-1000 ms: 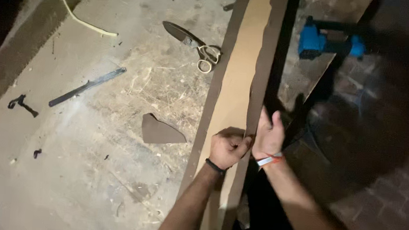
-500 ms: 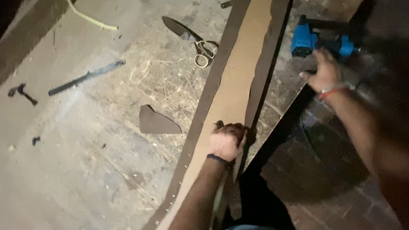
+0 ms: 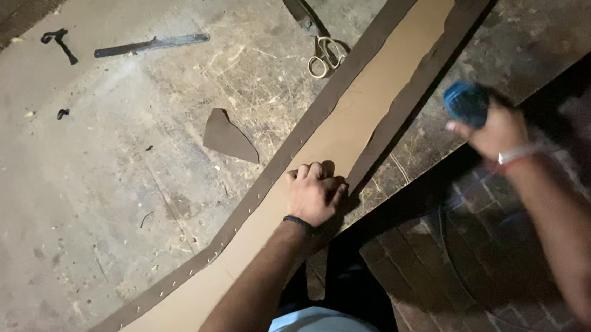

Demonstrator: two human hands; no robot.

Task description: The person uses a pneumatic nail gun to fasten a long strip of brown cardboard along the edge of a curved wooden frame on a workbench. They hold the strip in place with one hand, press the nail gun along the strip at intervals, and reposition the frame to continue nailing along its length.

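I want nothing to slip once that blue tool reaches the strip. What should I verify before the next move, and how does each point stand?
1. Left hand pressing the tan strip flat: ok.
2. Right hand gripping the blue tool: ok, though blurred.
3. Tool tip aimed at the strip: cannot tell, it is hidden by blur.
4. Left fingers away from the tool: ok, well apart now.
5. Scissors off the strip: ok, beside its dark edge.
6. Dark scrap off the strip: ok.

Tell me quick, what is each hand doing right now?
Left hand: fingers curled shut, pressing on the long tan strip.
Right hand: closed around a blue tool, blurred in motion.
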